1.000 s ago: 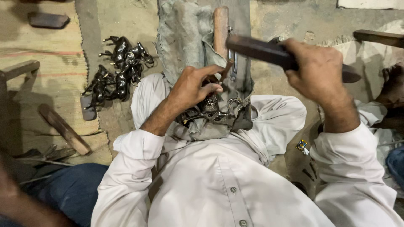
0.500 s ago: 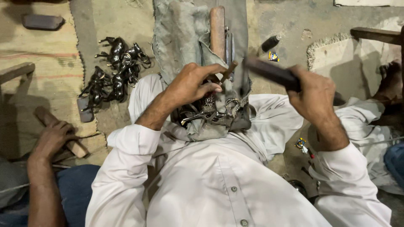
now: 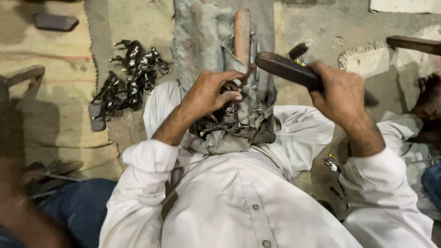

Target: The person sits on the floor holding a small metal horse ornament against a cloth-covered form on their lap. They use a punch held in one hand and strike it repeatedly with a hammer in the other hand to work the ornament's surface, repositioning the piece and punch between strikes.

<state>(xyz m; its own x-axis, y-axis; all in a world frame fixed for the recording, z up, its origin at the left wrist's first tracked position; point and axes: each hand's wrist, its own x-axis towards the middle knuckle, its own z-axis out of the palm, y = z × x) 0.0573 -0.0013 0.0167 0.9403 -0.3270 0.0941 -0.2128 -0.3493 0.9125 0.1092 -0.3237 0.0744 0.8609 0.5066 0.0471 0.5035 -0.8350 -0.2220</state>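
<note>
- the left hand (image 3: pixel 209 94), centre of the frame, is pressed down with fingers curled over a shiny metal piece (image 3: pixel 232 120), pinning it in the lap.
- the right hand (image 3: pixel 340 94), right of centre, is clamped round the handle of a dark file (image 3: pixel 287 70), whose blunt end points left toward the piece; the two hands are apart, the file bridging most of the gap.
- the piece sits on a grey cloth (image 3: pixel 202 41) that runs from the lap up to the top of the frame; whether the file's end touches the metal i cannot tell.
- to do this stroke well, i judge the left fingers should stay behind the file's path and keep the piece from rocking on the cloth.
- the file looks best kept flat and level, pushed with the whole forearm, not the wrist.
- a wooden handle (image 3: pixel 242 34) lies on the cloth just above the left hand, close enough to snag a long stroke.
- a pile (image 3: pixel 131 78) of dark metal pieces lies upper left, well apart.
- another person's blurred arm (image 3: pixel 23 216) is at lower left.
</note>
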